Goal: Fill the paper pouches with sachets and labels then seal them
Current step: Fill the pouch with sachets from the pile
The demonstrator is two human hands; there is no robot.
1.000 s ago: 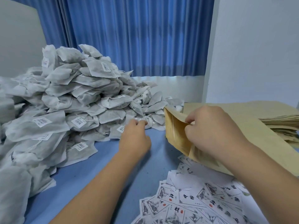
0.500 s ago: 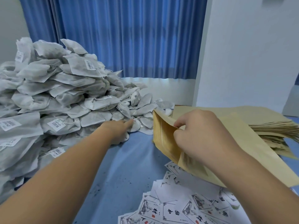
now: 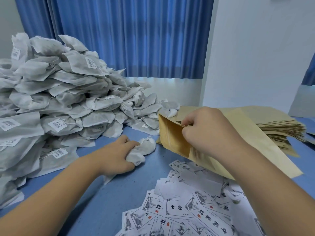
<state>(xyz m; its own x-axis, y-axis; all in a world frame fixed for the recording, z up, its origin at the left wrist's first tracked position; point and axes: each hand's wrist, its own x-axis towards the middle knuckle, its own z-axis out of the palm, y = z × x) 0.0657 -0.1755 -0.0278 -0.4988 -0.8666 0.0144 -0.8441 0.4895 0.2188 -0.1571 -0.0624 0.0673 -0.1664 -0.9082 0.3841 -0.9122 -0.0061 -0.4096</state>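
Pouch: brown kraft paper pouch (image 3: 172, 138), tilted, its mouth facing left, held above the blue table (image 3: 105, 201) in front of a stack of flat brown pouches (image 3: 281, 126).
Right hand: right hand (image 3: 209, 132) has its fingers curled, pinching the pouch's upper lip so that the mouth gapes.
Left hand: left hand (image 3: 115, 155) has its fingers closed round a bunch of small white fabric sachets (image 3: 144, 150), low over the table and just left of the pouch mouth.
Just changed: half a second ago this hand was reaching into the foot of the heap of grey-white sachets (image 3: 68, 99); it has now drawn back with a handful.
Meaning: the picking looks done, and feeding the handful into the open mouth seems next. Label and seal remain.
Against the earlier frame: a second ago its fingertips only touched the heap's edge. The right hand's grip is unchanged.
Labels: white printed paper labels (image 3: 179, 210) lie scattered below the pouch, untouched.
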